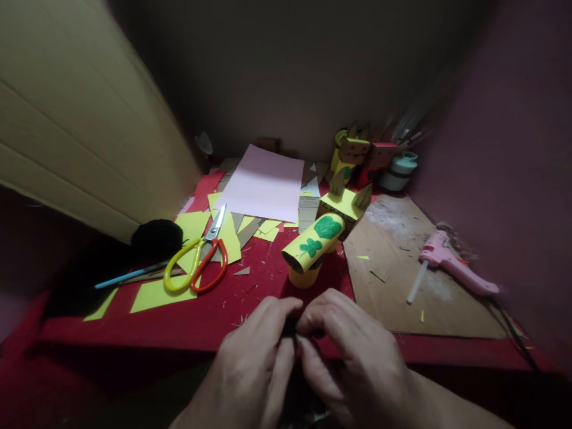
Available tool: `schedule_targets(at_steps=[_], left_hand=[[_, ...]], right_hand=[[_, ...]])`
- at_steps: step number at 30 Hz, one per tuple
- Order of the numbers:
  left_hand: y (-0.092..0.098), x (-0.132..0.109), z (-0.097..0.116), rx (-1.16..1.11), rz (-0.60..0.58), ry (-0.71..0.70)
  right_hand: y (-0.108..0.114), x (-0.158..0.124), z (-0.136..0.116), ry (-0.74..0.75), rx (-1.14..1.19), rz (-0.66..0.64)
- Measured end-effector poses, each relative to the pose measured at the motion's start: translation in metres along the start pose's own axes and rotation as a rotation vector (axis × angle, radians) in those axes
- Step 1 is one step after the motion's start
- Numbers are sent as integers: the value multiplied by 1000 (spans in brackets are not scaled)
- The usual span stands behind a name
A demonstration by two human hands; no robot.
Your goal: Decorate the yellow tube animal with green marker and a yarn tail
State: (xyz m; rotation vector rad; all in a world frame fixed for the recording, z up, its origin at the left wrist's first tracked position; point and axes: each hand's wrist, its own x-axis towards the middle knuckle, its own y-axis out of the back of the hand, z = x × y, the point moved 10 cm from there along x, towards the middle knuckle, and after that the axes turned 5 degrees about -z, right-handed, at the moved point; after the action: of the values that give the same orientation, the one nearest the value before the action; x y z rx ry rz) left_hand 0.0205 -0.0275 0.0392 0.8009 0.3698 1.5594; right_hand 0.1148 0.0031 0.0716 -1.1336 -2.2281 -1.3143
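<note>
Left hand [252, 351] beside right hand [355, 345]; lidded jar [397, 174], contents hidden.

The red-covered table [134, 332] is strewn with yellow paper pieces [147, 298] and small scraps [242, 271]; its right side is largely covered by a cardboard sheet [388, 307], while near the middle a yellow tube figure [307, 243] with green markings is supported

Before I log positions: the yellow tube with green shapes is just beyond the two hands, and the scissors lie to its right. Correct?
Not quite: the head view shows the scissors to the left of the yellow tube. The tube is just beyond the left hand and right hand, as you said.
</note>
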Motion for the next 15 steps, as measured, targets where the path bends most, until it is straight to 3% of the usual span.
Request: schedule_targets(at_steps=[6,10,15], left_hand=[[-1,-3,-14,-203,-84,127],[4,-3,-11,-281,10,120],[11,-6,-1,-271,137,7]], right_hand=[[8,3,12,-104,99,-28],[8,4,19,-171,196,-51],[9,6,16,-134,258,-58]])
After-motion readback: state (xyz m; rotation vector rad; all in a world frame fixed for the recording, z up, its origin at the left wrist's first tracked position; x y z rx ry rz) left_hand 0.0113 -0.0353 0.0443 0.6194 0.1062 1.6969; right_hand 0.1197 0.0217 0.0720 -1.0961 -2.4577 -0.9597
